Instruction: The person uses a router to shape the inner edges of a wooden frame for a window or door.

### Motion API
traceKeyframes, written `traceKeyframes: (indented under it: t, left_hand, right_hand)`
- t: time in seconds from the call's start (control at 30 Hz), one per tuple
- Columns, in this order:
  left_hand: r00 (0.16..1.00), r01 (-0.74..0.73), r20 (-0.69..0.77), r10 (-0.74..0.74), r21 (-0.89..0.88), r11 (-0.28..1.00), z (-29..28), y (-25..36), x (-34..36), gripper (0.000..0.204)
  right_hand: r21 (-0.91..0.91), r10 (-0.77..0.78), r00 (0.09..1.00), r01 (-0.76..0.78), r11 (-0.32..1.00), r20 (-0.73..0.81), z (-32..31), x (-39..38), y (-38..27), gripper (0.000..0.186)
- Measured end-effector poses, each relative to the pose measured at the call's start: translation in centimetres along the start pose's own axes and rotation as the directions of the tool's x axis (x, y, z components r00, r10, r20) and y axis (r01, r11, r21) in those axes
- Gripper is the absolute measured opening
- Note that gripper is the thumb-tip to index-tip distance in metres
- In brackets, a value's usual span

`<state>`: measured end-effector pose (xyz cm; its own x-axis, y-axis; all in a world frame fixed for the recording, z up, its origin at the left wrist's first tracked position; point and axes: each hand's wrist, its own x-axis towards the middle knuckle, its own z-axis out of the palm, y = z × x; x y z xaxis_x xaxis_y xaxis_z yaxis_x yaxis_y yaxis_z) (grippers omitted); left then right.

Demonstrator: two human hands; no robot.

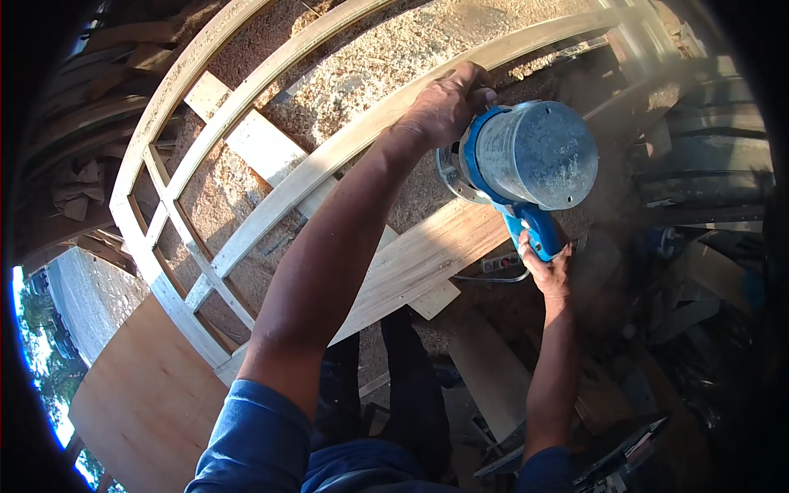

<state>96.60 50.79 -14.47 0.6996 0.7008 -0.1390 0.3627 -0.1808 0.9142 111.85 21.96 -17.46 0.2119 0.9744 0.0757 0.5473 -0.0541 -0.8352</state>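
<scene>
My right hand (546, 263) is closed round the blue handle of a power tool (538, 156), which looks like a router, with a dull metal cylindrical body and blue collar. My left hand (444, 103) is curled at the tool's upper left side, gripping it; the fingertips are partly hidden. The tool's metal base rests on or just over a wide, pale wooden rail (427, 255) of a curved lattice frame (156, 115), which lies over boards and sawdust.
A plywood sheet (131, 394) stands at the lower left, near a pale paved strip (94, 292). Sawdust (362, 49) covers the surface under the frame. Scrap boards (489, 361) lie below, by my legs (403, 378). A cable (493, 278) hangs beneath the tool, and dark curved timbers (99, 115) are stacked at left.
</scene>
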Motion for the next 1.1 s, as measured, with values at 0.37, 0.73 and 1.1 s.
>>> traceKeyframes:
  t: [0.37,0.73,1.1]
  left_hand:
    - [0.997,-0.073,0.005,0.073,-0.019,0.997,1.2,-0.3,-0.1,0.034]
    - [0.998,-0.056,-0.003,0.056,0.04,0.998,1.5,0.8,-0.7,0.033]
    - [0.993,-0.115,0.045,0.112,0.054,0.992,2.4,0.9,-0.4,0.037]
  right_hand:
    - [-0.344,-0.299,0.953,0.298,0.89,0.052,-0.6,-1.3,0.0,0.032]
    - [0.317,0.345,0.939,-0.326,0.891,-0.005,0.0,-2.9,-0.8,0.026]
    - [0.249,0.295,0.954,-0.274,0.929,-0.052,0.1,-3.6,-1.8,0.022]
